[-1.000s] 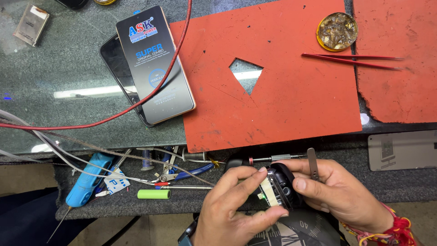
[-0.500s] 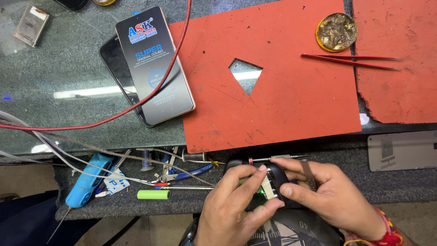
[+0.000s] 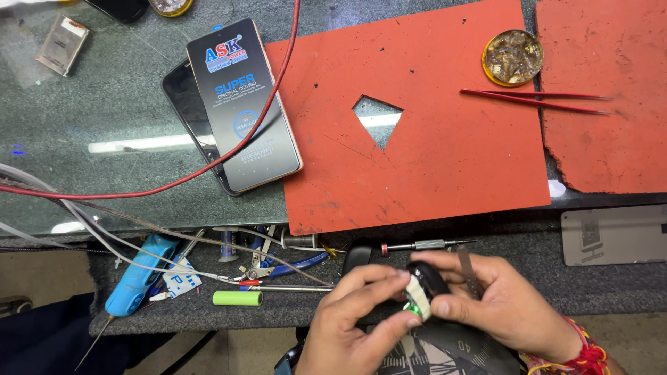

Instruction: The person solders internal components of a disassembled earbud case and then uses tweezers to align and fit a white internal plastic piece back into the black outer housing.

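Observation:
My left hand (image 3: 354,319) and my right hand (image 3: 500,305) meet low in the head view, both gripping a small black device (image 3: 425,283) with a pale part and a green glow at its lower end. My left thumb and fingers pinch its left side. My right hand wraps its right side and also carries a thin grey metal tool (image 3: 467,269) between its fingers. A round dark object with pale markings (image 3: 451,351) lies under my hands.
A red mat (image 3: 431,153) with a cut-out hole covers the glass table (image 3: 104,104). On the glass lie a phone screen (image 3: 243,111) over a black phone, a red cable (image 3: 229,156), red tweezers (image 3: 535,101) and a round tin (image 3: 513,57). A green cylinder (image 3: 237,298), blue tool (image 3: 139,274) and screwdriver (image 3: 424,245) lie on the ledge.
My hands have turned the black device, so the pale strip now shows less and a green glow appears at its lower end. The view shifted slightly.

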